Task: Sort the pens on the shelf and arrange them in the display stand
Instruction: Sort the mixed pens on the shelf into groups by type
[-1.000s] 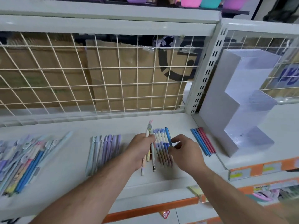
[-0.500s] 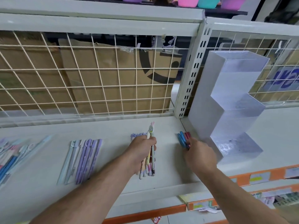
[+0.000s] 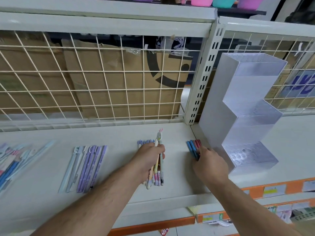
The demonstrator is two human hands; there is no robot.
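Right hand [image 3: 210,165] has left the patterned group and crossed toward the display stand [image 3: 247,120]. It now sits on the near ends of the blue and red pens [image 3: 192,145], which lie flat on the shelf [image 3: 119,137] just left of the stand's base. The back of the hand faces the camera and the fingers [image 3: 200,150] reach onto the pens. Cannot tell if they pinch the pens or only touch them.

Left hand [image 3: 148,159], further left of the stand, has its fingers wrapped round a bundle of patterned pens [image 3: 158,174]. A second ago most of that row lay loose on the shelf; now it is gathered in the fist, with the bunny-topped cap sticking out toward the back. A few purple caps show behind the hand; unclear whether they are held or lying on the shelf.

The purple and pale blue pens [image 3: 88,167] are well left of the stand in a tidy row and unchanged. A mixed pile [image 3: 12,160] lies at the far left, blurred.

The stand's tiers look empty, so nothing is placed yet. Judgement: sorting is about done for these groups and the step shifts to loading. The blue/red set is likely first in, being nearest the stand. Risk: thin pens roll or fan out if picked up from one end.
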